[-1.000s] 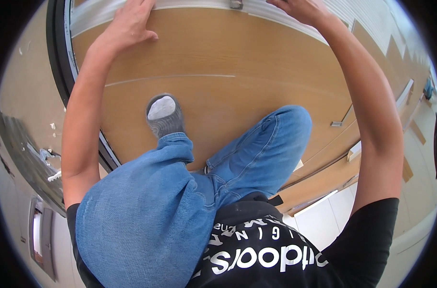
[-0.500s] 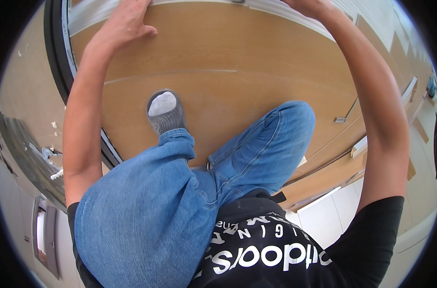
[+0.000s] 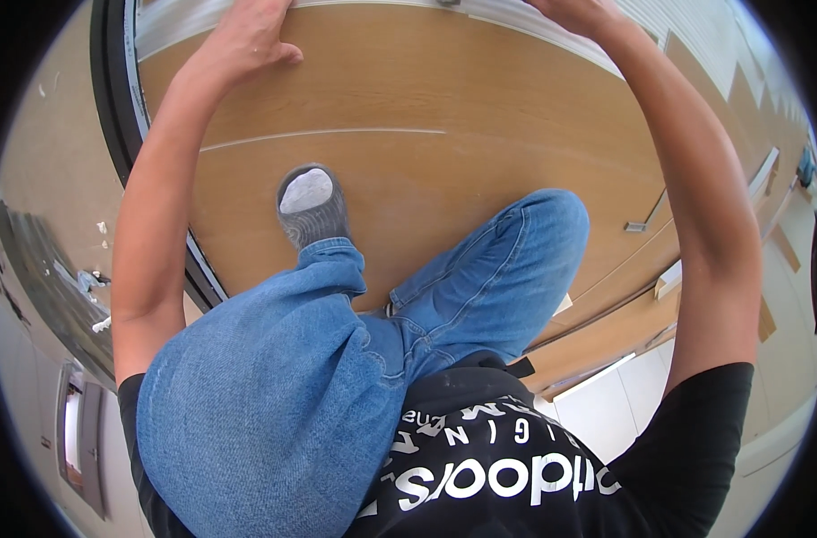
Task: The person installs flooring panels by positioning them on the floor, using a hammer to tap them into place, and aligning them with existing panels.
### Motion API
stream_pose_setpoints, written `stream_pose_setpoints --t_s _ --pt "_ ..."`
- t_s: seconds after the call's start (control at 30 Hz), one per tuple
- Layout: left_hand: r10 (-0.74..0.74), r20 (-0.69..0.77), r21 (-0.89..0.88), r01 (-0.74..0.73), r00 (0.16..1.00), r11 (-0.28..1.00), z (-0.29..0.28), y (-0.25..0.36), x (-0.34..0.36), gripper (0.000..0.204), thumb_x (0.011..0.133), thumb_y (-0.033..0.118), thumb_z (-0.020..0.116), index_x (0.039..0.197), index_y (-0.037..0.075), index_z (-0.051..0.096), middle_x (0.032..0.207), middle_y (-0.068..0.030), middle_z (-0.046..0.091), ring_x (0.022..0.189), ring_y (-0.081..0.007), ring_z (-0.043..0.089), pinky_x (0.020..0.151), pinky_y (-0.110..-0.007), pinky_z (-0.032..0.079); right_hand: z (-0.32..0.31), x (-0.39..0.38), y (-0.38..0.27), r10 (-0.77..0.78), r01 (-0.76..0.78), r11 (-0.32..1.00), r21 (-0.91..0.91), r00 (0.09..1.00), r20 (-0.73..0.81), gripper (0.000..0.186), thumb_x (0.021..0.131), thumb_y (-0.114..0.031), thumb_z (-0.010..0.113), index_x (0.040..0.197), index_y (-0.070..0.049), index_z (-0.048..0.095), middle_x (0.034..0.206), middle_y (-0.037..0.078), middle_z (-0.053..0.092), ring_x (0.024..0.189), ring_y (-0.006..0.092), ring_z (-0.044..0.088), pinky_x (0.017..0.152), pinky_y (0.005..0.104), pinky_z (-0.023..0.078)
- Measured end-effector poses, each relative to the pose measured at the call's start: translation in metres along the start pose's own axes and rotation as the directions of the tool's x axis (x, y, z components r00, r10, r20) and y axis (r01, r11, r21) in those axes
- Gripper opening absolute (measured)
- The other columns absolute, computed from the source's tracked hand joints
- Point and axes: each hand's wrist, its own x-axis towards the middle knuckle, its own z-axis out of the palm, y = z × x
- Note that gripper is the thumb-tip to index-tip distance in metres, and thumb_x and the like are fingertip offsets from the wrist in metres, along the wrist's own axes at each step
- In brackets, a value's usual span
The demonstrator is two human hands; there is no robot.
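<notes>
My left hand (image 3: 259,34) reaches to the top of the view, thumb out and fingers apart, on the wooden panel (image 3: 355,90) by its white ribbed edge strip (image 3: 171,25). My right hand (image 3: 581,16) is at the upper right near that same strip, its fingertips cut off by the frame. A small grey piece (image 3: 447,4) shows between my hands at the top edge. My sock-covered foot in a grey slide (image 3: 326,218) and my bent right leg in jeans (image 3: 507,269) rest on the panel.
A dark metal frame (image 3: 114,117) runs along the panel's left side, with white scraps (image 3: 101,323) on the surface beyond it. A small metal bracket (image 3: 635,225) lies on the right. More boards (image 3: 740,99) and white tiles (image 3: 601,417) show at the right and below.
Compared with a second ago, both hands sit slightly higher in the picture, the right one also further right with fingers now out of frame. The grey piece has shifted up toward the top edge.
</notes>
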Motion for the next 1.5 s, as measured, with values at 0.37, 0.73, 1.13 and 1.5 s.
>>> stream_pose_setpoints --t_s 0.37,0.73,1.13,1.5 --pt "0.016 0.014 0.045 -0.016 1.0 0.999 0.001 0.0 0.006 0.069 0.065 0.024 0.095 0.115 -0.002 0.056 0.121 -0.0245 0.056 0.122 -0.0425 0.05 0.108 -0.049 0.043 0.004 -0.002 0.0 -0.005 0.006 0.999 -0.04 1.0 0.021 0.029 0.097 -0.036 0.065 0.103 -0.008 0.059 0.09 0.02 0.068 0.09 0.0432 0.067 0.077 0.0529 0.05" --pt "-0.084 -0.143 0.023 0.088 0.986 0.996 0.028 0.001 -0.003 0.066 0.077 0.037 0.089 0.123 0.0 0.061 0.132 -0.0174 0.057 0.127 -0.0378 0.051 0.107 -0.047 0.048 0.066 -0.049 0.006 0.181 -0.139 0.971 0.196 0.959 -0.216 0.049 0.097 -0.031 0.069 0.136 -0.002 0.061 0.111 0.028 0.07 0.102 0.0447 0.067 0.083 0.0493 0.053" --pt "-0.104 -0.373 0.003 0.114 0.922 0.994 0.077 0.019 -0.111 0.076 0.087 0.035 0.079 0.147 0.003 0.046 0.146 -0.0192 0.042 0.142 -0.0371 0.036 0.119 -0.051 0.031 0.138 -0.167 -0.129 -0.446 0.438 0.891 0.119 0.894 0.051 0.049 0.074 -0.019 0.079 0.121 -0.012 0.066 0.099 0.009 0.059 0.095 0.0293 0.059 0.085 0.0415 0.051" --pt "-0.527 -0.231 -0.039 0.534 0.818 0.845 0.13 -0.031 -0.267 0.081 0.097 0.052 0.062 0.156 0.002 0.038 0.164 -0.0206 0.03 0.151 -0.0391 0.029 0.125 -0.051 0.024 0.139 -0.117 -0.141 -0.584 0.607 0.793 0.054 0.782 -0.217 0.031 0.082 -0.018 0.078 0.111 -0.01 0.069 0.105 0.011 0.065 0.102 0.0313 0.061 0.088 0.0407 0.051"
